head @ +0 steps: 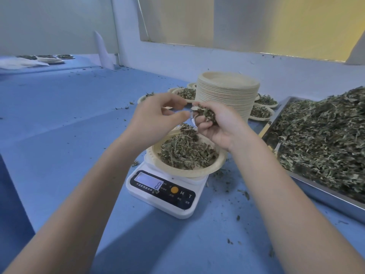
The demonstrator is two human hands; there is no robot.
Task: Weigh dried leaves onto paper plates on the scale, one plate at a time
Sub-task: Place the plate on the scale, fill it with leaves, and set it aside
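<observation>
A white digital scale [162,192] stands on the blue table, its display lit. On it sits a paper plate [183,172] heaped with dried leaves [184,150]. Above the plate, my right hand [217,125] cups a small clump of dried leaves [206,113] in its curled fingers. My left hand [158,117] is just left of it, thumb and fingers curled toward that clump; whether they pinch any leaf I cannot tell.
A tall stack of paper plates [227,93] stands behind the scale, with several filled plates [260,112] around it. A metal tray [325,194] piled with dried leaves [324,135] fills the right side. Leaf crumbs dot the blue table [59,115]. More plates [51,58] lie far left.
</observation>
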